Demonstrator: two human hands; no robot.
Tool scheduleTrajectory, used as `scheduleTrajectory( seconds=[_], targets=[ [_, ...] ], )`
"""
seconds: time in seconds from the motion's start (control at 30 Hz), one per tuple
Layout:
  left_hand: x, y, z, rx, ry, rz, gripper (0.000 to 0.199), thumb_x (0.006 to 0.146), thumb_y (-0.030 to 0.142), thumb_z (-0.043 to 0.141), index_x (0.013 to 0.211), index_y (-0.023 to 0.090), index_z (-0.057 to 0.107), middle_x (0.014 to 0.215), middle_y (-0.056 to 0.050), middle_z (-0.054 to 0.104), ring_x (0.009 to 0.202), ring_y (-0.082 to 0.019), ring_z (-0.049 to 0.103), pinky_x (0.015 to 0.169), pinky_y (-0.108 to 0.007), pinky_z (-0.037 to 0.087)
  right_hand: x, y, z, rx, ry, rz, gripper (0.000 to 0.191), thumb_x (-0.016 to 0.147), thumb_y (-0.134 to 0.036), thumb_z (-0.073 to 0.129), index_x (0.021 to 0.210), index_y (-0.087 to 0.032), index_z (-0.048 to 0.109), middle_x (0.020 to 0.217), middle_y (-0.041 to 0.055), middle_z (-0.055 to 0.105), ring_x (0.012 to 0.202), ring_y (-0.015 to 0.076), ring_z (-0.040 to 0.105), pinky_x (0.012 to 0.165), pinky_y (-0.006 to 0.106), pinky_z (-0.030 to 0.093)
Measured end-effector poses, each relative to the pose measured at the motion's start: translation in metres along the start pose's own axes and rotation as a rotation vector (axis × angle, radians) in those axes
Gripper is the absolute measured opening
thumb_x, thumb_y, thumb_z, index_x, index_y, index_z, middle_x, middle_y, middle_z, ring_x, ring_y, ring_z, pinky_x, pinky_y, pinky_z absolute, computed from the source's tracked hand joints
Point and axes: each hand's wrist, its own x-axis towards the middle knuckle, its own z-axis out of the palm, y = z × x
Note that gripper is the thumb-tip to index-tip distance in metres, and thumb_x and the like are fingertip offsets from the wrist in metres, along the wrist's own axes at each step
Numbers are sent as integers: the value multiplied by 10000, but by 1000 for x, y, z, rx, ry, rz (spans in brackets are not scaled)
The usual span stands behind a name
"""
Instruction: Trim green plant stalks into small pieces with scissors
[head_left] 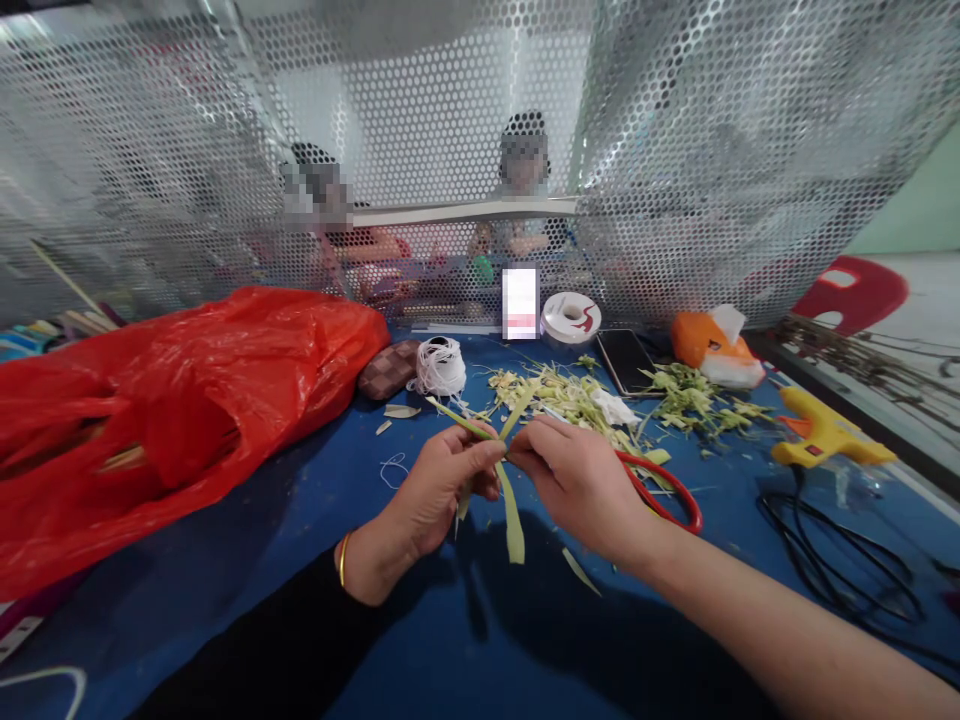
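- Black cloth sleeves your left forearm (277,630), and a gold bangle (343,560) circles that wrist; your right forearm (727,580) is bare.
- Your left hand (442,485) grips green leaf strips (513,525) between thumb and fingers, above the blue tabletop (300,500). One strip hangs down toward you, and others stick out on the far side.
- Your right hand (585,480) pinches at the place where the strips cross, its fingertips just beside your left thumb and its other fingers curled in.
- Below your right hand, a loose leaf sliver (581,572) lies on the blue surface.
- Beyond that wrist you have a red loop handle (694,510), partly hidden; farther right sits a yellow glue gun (825,435) with its black cable (806,570) coiled nearer you.
- To your left spreads a crumpled red plastic bag (300,340).
- Past your hands lie leaf scraps (555,395), with a checked pouch (386,370) and a ball of white string (441,368) to their left.
- Behind the scraps are a dark phone (626,360), a white spool (559,322) and an orange tissue pack (712,345).
- Farthest, a perforated screen (435,110) stands before you, two people (517,240) showing through it.
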Motion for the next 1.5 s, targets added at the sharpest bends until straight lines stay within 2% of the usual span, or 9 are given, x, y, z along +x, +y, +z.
scheduleTrajectory(
  seconds=[0.17, 0.3, 0.47, 0.63, 0.83, 1.07, 1.33, 1.4, 1.5],
  targets=[
    [0, -3, 2, 84, 89, 109, 295, 608, 283, 834, 741, 158, 603, 594, 42, 589, 476, -75, 508, 467, -194, 411, -5, -3, 6, -179, -1, -50, 241, 921, -186, 428, 731, -179, 575, 690, 45, 591, 630, 169, 527, 587, 281, 331],
    [0, -2, 3, 33, 105, 22, 322, 573, 287, 855, 691, 152, 587, 575, 38, 580, 480, -72, 507, 477, -187, 392, -7, -4, 9, -204, 37, -34, 228, 907, -161, 426, 727, -181, 566, 705, 57, 597, 628, 174, 517, 598, 293, 330],
    [-1, -1, 3, -111, 57, -53, 317, 557, 247, 863, 670, 151, 583, 531, 50, 550, 472, -61, 498, 480, -172, 387, -3, -1, 6, 94, 47, 50, 157, 870, -132, 498, 732, -197, 538, 698, 16, 593, 639, 145, 534, 590, 249, 363],
    [1, 2, 2, -66, 45, -87, 317, 580, 311, 860, 707, 128, 635, 576, 19, 607, 494, -76, 541, 522, -192, 449, -1, 1, 3, 228, 32, 107, 148, 874, -143, 539, 747, -199, 590, 704, 1, 614, 659, 136, 552, 615, 243, 395],
    [0, 3, 4, -25, 68, 1, 333, 621, 327, 843, 792, 137, 629, 660, 4, 656, 563, -87, 582, 559, -189, 463, 1, -1, 2, 354, 27, 221, 82, 853, -215, 601, 858, -202, 682, 811, 16, 688, 753, 157, 613, 697, 275, 448],
    [2, -2, 2, 36, -1, 42, 288, 691, 353, 788, 727, 154, 582, 577, 19, 625, 515, -87, 562, 530, -185, 432, 3, -2, 9, 775, -27, 453, 121, 781, -238, 628, 680, -184, 667, 664, 2, 694, 646, 143, 630, 654, 269, 490],
    [3, -7, 1, 65, 33, 142, 263, 703, 318, 781, 670, 153, 579, 558, 38, 578, 499, -68, 528, 522, -172, 424, -1, -6, 14, 654, 23, 470, 72, 741, -220, 629, 720, -169, 675, 635, -6, 655, 565, 119, 550, 543, 247, 432],
    [3, -7, 1, 21, 33, 112, 277, 686, 310, 794, 663, 155, 566, 541, 42, 568, 481, -69, 526, 503, -170, 424, -2, -6, 16, 662, 37, 463, 70, 734, -224, 632, 711, -166, 664, 615, -13, 638, 555, 116, 541, 530, 242, 425],
    [4, -8, 0, -90, 15, -21, 299, 648, 290, 817, 677, 157, 551, 516, 36, 569, 447, -74, 520, 479, -174, 429, -2, -5, 18, 735, 23, 463, 69, 736, -224, 629, 705, -166, 651, 607, -13, 644, 552, 118, 563, 541, 243, 442]
  ],
)
